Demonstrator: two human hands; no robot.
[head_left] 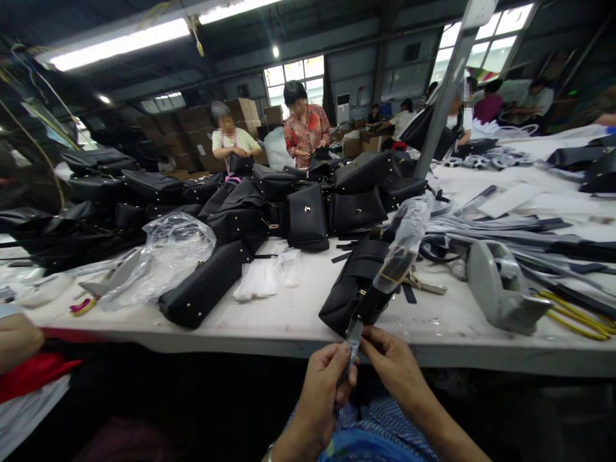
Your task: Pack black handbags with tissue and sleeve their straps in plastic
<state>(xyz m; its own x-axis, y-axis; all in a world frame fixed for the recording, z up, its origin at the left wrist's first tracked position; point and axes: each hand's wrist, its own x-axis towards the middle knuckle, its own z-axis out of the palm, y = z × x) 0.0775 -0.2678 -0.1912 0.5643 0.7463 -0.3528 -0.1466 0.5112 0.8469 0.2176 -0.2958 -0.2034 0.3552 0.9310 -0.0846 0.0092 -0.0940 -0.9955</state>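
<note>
A black bag strap (353, 337) in clear plastic wrapping runs from my lap up across a black handbag (347, 277). Its wrapped upper part (407, 240) lies over the bag's right side. My left hand (327, 375) is closed round the strap's lower end, thumb on top. Just right of it, my right hand (392, 362) pinches at the strap's edge, its fingertips partly hidden. Both hands are at the table's front edge, below the handbag. A metal clasp (426, 283) lies beside the bag.
A grey tape dispenser (500, 289) and yellow-handled tools (577, 317) lie right. Left are white packets (257, 279), another black bag (209, 285) and clear plastic (178, 244). Black handbags (308, 218) pile up behind. Two co-workers stand beyond; another person's arm (17, 340) shows left.
</note>
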